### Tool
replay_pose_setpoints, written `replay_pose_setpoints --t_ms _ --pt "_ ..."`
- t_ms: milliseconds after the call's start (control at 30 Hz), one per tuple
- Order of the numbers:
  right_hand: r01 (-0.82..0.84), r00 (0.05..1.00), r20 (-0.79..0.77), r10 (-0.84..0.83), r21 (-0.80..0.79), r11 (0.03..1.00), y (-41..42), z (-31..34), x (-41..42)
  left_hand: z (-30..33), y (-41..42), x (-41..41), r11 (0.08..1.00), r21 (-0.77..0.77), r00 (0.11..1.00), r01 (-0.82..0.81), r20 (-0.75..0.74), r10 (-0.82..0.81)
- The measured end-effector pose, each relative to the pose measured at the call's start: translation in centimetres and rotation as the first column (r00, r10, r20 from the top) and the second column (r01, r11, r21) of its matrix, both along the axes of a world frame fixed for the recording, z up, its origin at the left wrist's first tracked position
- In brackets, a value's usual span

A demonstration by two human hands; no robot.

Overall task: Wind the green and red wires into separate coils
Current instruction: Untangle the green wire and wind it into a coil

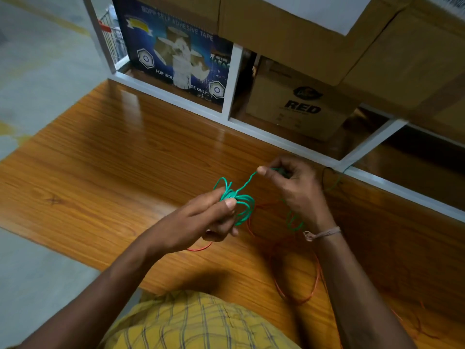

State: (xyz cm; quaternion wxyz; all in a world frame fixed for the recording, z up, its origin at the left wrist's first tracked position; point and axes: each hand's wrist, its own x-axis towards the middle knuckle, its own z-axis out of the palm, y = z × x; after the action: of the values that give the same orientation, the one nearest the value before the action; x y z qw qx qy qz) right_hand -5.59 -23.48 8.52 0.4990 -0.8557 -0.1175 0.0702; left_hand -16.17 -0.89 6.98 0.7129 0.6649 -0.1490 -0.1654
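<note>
My left hand pinches a small bundle of green wire loops between thumb and fingers, held above the wooden table. A strand of the green wire runs up and right from the bundle to my right hand, which pinches it between thumb and forefinger. More green wire hangs below my right wrist. The red wire lies loose on the table in wide loops under and beside my right forearm, with one end showing under my left hand.
A white shelf frame borders the table's far edge. Behind it stand a blue adhesive-tape box and cardboard boxes. Grey floor lies to the left of the table.
</note>
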Motion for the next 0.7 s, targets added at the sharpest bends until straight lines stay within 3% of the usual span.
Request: replay_pose_setpoints --t_ms 67,133,267,333,400,467,533,600,700 --pt "-0.042 0.999 -0.018 0.041 -0.103 0.994 0.4 -1.4 -0.6 0.6 -0.4 0.2 0.944 -0.321 0.992 -0.078 -0.117 0.042" --pt "-0.136 0.990 -0.047 0.129 -0.193 0.972 0.9 -2.4 -1.7 1.0 -0.3 0.7 0.818 -0.536 0.970 -0.209 -0.217 0.106" --pt "-0.341 0.913 -0.307 0.267 -0.219 0.914 1.8 -2.7 -4.4 2.3 0.0 1.6 0.648 -0.660 0.925 -0.380 -0.286 0.251" --pt "-0.481 0.813 -0.455 0.364 -0.174 0.859 2.0 -2.4 -5.6 2.3 0.2 2.2 0.669 -0.628 0.918 -0.397 -0.265 0.296" --pt "-0.610 0.709 -0.525 0.471 -0.121 0.783 2.1 -1.4 -6.5 1.4 0.6 2.6 0.805 -0.420 0.907 -0.419 -0.148 0.395" --pt "-0.711 0.627 -0.526 0.575 -0.086 0.697 2.1 -0.1 -7.1 -0.1 1.1 2.8 0.877 -0.006 0.869 -0.481 0.134 0.477" --pt "-0.743 0.591 -0.528 0.610 -0.061 0.667 2.0 1.2 -7.2 -1.5 1.5 2.8 0.823 0.289 0.852 -0.489 0.362 0.379" --pt "-0.712 0.615 -0.520 0.593 -0.044 0.701 1.5 2.5 -6.6 -2.0 1.4 2.5 0.768 0.487 0.889 -0.415 0.397 0.228" --pt "-0.629 0.707 -0.465 0.532 -0.070 0.774 0.3 4.3 -5.1 -2.6 1.1 2.0 0.596 0.711 0.900 -0.375 0.434 0.048"
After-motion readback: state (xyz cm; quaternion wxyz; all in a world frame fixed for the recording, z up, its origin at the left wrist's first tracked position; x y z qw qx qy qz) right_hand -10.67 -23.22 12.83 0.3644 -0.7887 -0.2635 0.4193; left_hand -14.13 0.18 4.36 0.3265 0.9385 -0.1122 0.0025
